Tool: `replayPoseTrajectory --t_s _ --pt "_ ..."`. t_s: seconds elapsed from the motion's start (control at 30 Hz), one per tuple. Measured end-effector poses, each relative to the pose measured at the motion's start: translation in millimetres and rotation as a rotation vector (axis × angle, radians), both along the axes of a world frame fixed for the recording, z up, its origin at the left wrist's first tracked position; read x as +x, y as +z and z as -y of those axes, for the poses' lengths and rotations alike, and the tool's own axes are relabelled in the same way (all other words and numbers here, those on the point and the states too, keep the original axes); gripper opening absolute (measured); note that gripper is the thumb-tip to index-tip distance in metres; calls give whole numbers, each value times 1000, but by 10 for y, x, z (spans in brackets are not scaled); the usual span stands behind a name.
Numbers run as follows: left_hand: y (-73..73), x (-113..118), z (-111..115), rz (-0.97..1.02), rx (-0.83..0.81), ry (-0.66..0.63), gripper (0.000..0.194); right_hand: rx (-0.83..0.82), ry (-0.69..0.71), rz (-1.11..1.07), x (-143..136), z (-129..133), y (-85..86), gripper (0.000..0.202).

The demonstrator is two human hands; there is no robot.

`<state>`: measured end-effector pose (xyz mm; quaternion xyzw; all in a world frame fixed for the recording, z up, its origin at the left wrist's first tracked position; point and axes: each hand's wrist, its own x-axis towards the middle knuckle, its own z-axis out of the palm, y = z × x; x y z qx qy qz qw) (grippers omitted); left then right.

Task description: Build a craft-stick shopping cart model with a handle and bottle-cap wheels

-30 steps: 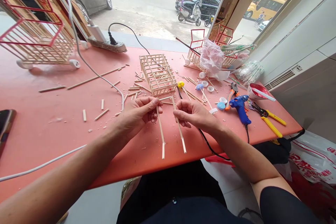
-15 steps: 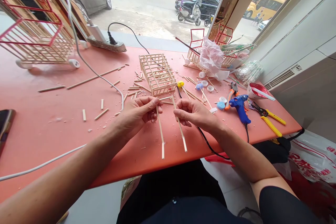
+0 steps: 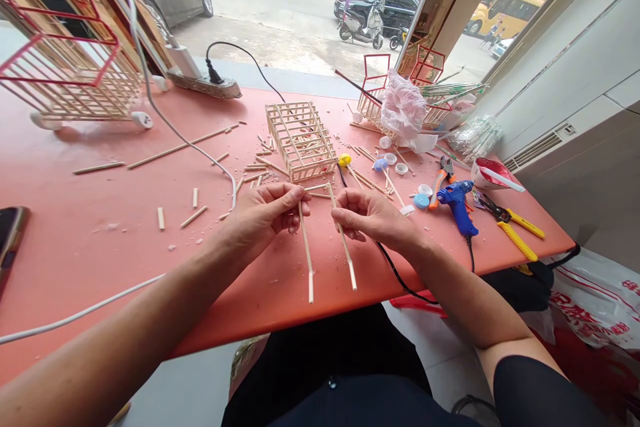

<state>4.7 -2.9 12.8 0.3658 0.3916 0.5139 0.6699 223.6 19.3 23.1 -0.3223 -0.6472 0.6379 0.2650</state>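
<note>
Between both hands I hold a U-shaped frame of thin wooden sticks point(image 3: 305, 240), its two long legs pointing toward me and each bent near the end. My left hand point(image 3: 277, 208) pinches the left leg close to the crosspiece. On the other side, my right hand point(image 3: 363, 215) grips the right leg between thumb and fingers. Just beyond the hands stands a small slatted basket of wooden sticks point(image 3: 300, 140) on the table. Short cut stick pieces point(image 3: 257, 167) lie scattered around and under it.
A blue glue gun point(image 3: 456, 203), yellow-handled pliers point(image 3: 517, 240) and orange-handled cutters point(image 3: 439, 180) lie to the right. A stick-built cart point(image 3: 75, 80) stands back left. Another cart, partly covered by a pink plastic bag point(image 3: 403, 107), is back right. Cables cross the pink table point(image 3: 125, 233); a phone point(image 3: 11, 240) lies left.
</note>
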Motion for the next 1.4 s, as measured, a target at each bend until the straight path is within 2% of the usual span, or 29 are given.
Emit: replayPoseTrajectory --t_s 1.4 --pt "-15 -2 4 -75 15 14 51 -17 13 14 -20 4 -7 40"
